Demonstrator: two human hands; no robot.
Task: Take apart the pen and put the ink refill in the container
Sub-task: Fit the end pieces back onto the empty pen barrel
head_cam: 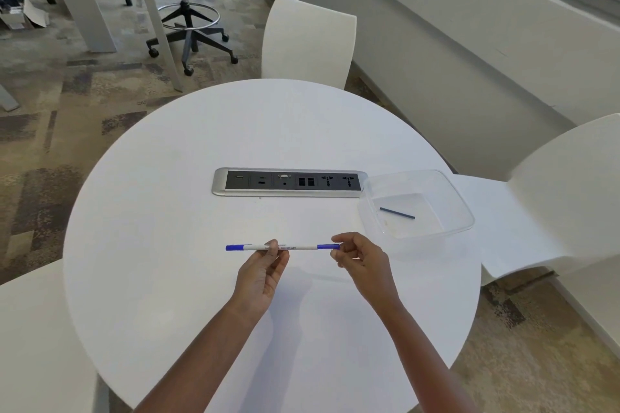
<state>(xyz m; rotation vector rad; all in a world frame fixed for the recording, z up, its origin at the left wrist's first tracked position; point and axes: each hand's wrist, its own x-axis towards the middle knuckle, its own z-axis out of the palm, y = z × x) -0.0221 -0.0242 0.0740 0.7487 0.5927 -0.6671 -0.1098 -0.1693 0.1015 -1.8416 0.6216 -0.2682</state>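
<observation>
Filling most of the view: round white table (188, 178), three white chairs pulled in around it, one at the far edge (308, 40), one on the right (553, 184), one at near left (33, 329). Black office stool (188, 10) stands on the carpet well behind.

Power/data strip (290, 182) is set flush into the table centre, silver frame, dark sockets in a row.

Clear plastic container (446, 184) sits at the table's right edge, its near-left corner just beside the right end of the strip. One thin dark stick (397, 213) lies loose on its floor, angled; it looks like a refill but is too small to confirm.

Both forearms come in from the bottom edge. Left hand (261, 275) has thumb and fingertips pinched on the pen (298, 247) about mid-barrel. Right hand (362, 265) is pinched on the pen's blue right end, thumb on top, fingers curled under. Hands are apart, one on each section, both clamped on the pen.

Pen is horizontal, held above the table with its shadow on the surface below, in front of the strip and just left of the container. White barrel with small print, blue at both ends. The left blue end sticks out free past the left hand. It looks assembled; I cannot tell if any joint has started to open.
</observation>
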